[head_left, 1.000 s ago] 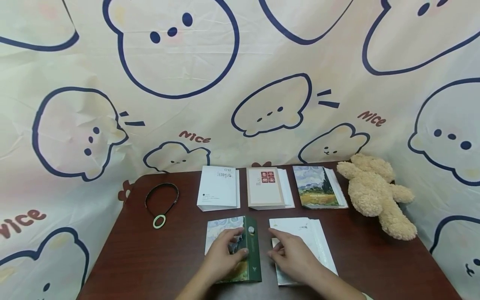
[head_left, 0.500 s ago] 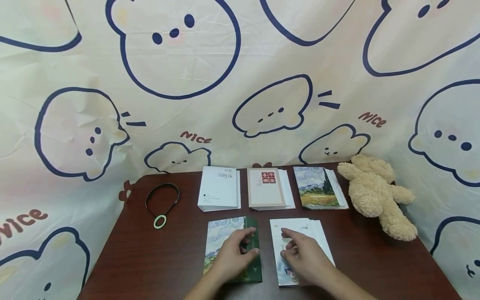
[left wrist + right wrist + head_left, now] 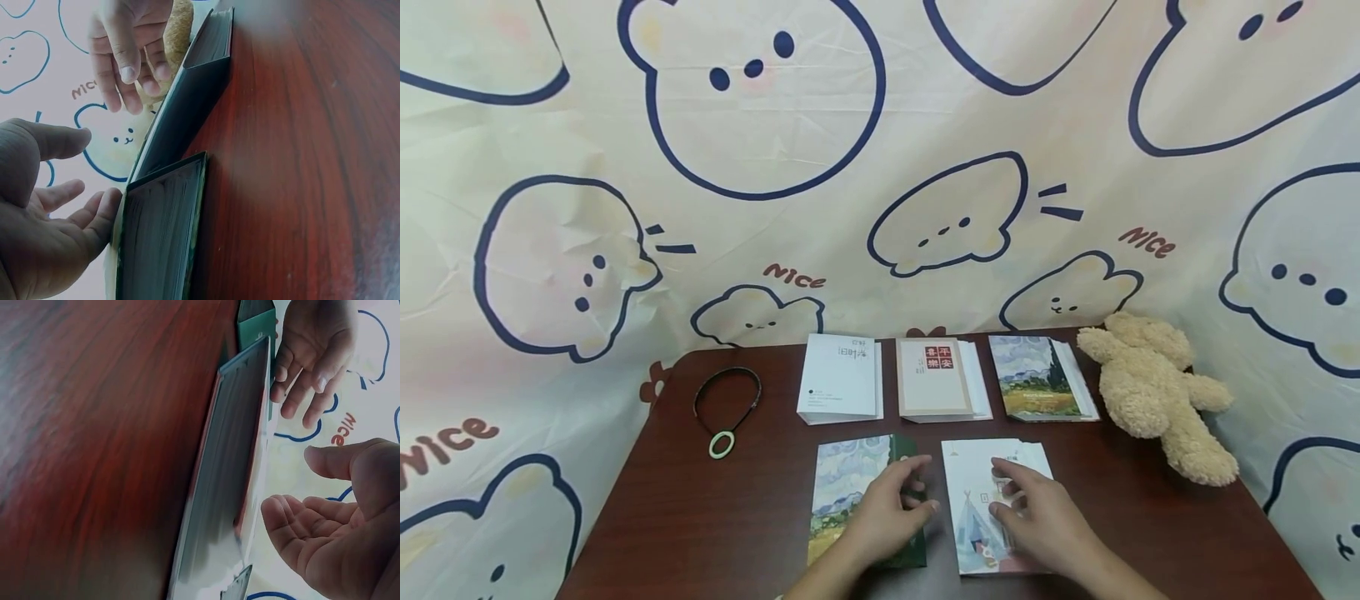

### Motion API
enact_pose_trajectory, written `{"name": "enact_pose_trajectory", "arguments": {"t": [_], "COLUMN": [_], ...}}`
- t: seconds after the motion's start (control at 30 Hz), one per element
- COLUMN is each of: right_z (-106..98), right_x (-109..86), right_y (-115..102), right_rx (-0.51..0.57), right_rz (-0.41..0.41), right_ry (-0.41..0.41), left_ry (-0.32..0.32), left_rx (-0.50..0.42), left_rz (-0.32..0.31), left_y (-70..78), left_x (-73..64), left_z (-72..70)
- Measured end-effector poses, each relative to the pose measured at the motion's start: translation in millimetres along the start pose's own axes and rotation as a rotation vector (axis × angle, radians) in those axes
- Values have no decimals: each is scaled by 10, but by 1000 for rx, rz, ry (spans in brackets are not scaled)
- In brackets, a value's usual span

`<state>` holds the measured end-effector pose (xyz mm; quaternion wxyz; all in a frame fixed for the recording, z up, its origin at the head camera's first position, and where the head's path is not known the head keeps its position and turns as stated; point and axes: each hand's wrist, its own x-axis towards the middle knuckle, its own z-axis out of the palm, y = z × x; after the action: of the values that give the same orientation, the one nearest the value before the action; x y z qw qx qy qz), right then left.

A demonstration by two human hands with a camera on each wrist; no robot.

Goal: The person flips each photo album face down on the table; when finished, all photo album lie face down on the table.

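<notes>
In the head view my left hand (image 3: pixel 891 508) is over the green right edge of a thick book-like set with a painted landscape cover (image 3: pixel 842 487). Its fingers are bent loosely, thumb apart, nothing between them. To the right, my right hand (image 3: pixel 1048 508) hovers over a white set with a tent drawing (image 3: pixel 970 492), fingers relaxed and holding nothing. From the left wrist, the left fingertips are right beside the cover of the nearer set (image 3: pixel 159 237), whose page-like layers show at its end. The right wrist view has the right hand (image 3: pixel 337 531) beside the white set's layered edge (image 3: pixel 225 456).
Along the back of the brown table (image 3: pixel 700 517) lie a white set (image 3: pixel 835 379), a cream set with red characters (image 3: pixel 928 387) and a landscape one (image 3: pixel 1037 383). A plush toy (image 3: pixel 1150 392) lies far right. At left is a black cord with a pale ring (image 3: pixel 722 444).
Both hands have shifted to the right. The left went from the landscape cover to its green edge; the right moved across the white set, uncovering the tent drawing.
</notes>
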<state>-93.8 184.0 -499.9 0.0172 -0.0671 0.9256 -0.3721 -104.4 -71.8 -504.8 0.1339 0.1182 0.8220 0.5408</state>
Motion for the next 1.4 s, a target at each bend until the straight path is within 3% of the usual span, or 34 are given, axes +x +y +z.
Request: {"name": "enact_pose_trajectory", "arguments": {"t": [0.37, 0.9, 1.4], "right_z": [-139, -263, -261], "right_x": [-38, -79, -70], "right_y": [166, 375, 439], "right_rx": [-79, -138, -134], "right_rz": [79, 132, 144], "right_ry": [-10, -22, -85], "left_ry": [-18, -51, -104], "left_rx": [-115, -33, 3], "left_rz": [-24, -13, -36], "left_y": [8, -11, 7], "left_x": [27, 21, 20], "left_z": [102, 280, 308]}}
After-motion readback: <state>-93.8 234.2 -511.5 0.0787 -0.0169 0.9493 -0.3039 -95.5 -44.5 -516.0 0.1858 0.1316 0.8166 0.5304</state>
